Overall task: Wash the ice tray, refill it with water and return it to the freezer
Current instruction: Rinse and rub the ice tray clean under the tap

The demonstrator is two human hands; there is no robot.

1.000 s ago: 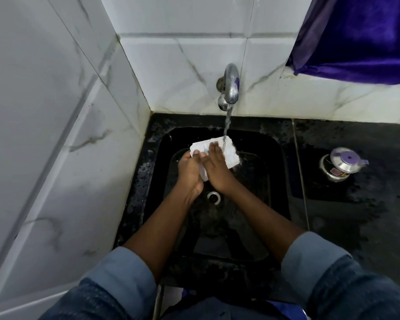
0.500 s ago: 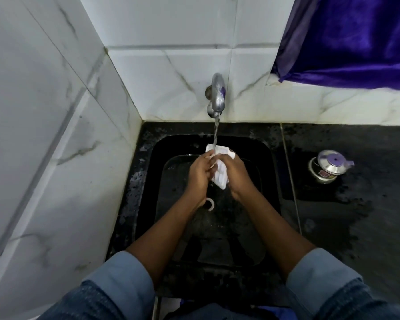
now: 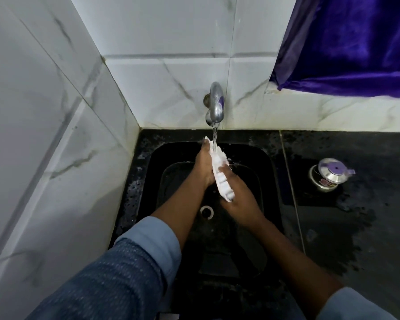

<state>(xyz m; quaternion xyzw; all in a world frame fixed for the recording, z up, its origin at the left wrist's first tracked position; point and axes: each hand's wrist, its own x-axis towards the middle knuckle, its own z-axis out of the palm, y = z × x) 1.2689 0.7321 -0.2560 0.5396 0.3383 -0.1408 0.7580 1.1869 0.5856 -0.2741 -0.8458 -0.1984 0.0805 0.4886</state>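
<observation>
A white ice tray (image 3: 220, 174) is held on edge over the black sink (image 3: 267, 162), its far end under the running stream from the metal tap (image 3: 215, 105). My left hand (image 3: 203, 167) grips the tray's far end from the left side. My right hand (image 3: 239, 197) holds the near end from below and the right, fingers wrapped behind it. Water splashes off the tray's top.
A white drain ring (image 3: 207, 211) lies at the sink bottom below the hands. A small steel container with a lid (image 3: 329, 174) stands on the wet black counter (image 3: 356, 227) to the right. White marble-tiled walls close in left and behind; a purple curtain (image 3: 356, 42) hangs upper right.
The tray has turned from lying flat under the stream to standing on edge, lengthwise toward me. My right hand slid down to its near end.
</observation>
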